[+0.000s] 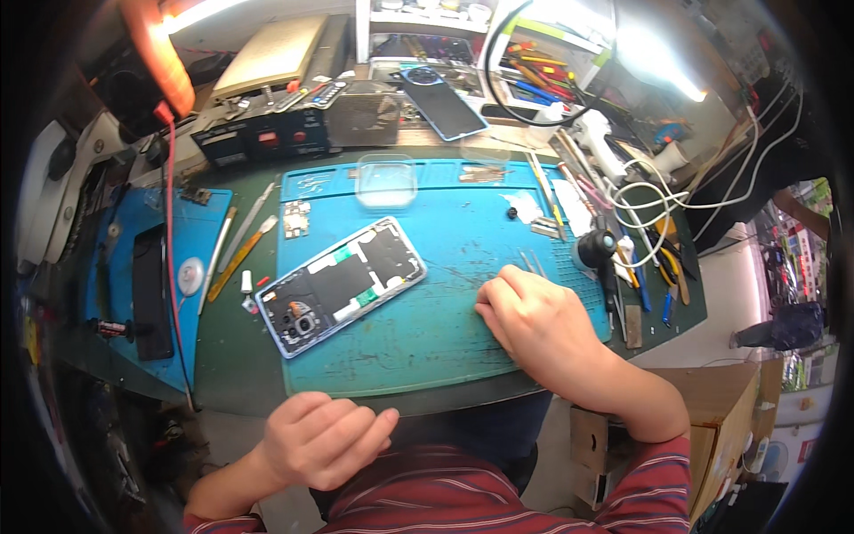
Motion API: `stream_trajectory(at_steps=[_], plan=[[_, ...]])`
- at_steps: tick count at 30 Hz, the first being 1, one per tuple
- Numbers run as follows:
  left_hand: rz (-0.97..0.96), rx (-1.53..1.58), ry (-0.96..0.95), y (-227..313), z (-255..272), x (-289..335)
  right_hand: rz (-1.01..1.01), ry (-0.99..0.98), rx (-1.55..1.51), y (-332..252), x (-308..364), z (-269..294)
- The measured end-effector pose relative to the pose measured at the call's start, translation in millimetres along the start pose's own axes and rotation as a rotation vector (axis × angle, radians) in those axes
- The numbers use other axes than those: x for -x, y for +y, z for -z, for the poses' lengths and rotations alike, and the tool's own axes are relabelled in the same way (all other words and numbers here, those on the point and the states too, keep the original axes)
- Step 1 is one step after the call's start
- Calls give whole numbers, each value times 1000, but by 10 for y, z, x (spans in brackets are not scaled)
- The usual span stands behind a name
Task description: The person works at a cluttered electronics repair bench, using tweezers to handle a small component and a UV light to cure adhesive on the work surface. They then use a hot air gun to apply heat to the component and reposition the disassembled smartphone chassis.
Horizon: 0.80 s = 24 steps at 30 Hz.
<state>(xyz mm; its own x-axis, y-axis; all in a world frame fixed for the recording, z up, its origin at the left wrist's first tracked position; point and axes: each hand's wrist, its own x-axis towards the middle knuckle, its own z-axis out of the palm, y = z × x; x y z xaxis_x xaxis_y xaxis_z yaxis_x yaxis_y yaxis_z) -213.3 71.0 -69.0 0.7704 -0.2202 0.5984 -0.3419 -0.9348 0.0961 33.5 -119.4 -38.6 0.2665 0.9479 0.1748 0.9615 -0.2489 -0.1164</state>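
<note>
An opened smartphone (351, 283) lies slanted on the blue repair mat (427, 356), its inside facing up with a camera module at the lower left corner. My right hand (534, 325) rests over the mat right of the phone, its fingers curled closed. Just beyond its knuckles show two thin metal prongs, like tweezers (532, 263); whether my fingers hold them is hidden. Close to my body, below the mat's front edge, my left hand (325, 440) hovers with fingers folded in and nothing visible in them. It touches neither phone nor mat.
A clear plastic box (386, 182) stands at the mat's back. Left lies a dark phone screen (153, 289) beside a yellow-handled tool (242, 258). A black-capped bottle (594, 249), pliers (667, 265) and white cables (654, 214) crowd the right. Another phone panel (443, 102) lies behind.
</note>
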Motion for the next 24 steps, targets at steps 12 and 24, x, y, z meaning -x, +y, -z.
stream_trajectory(at_steps=[12,24], plan=[[599,35,-316,-551,312,-154,-24,126,-425,185,19,88],[614,133,-238,-584,417,-370,-103,224,-721,98,-4,200]])
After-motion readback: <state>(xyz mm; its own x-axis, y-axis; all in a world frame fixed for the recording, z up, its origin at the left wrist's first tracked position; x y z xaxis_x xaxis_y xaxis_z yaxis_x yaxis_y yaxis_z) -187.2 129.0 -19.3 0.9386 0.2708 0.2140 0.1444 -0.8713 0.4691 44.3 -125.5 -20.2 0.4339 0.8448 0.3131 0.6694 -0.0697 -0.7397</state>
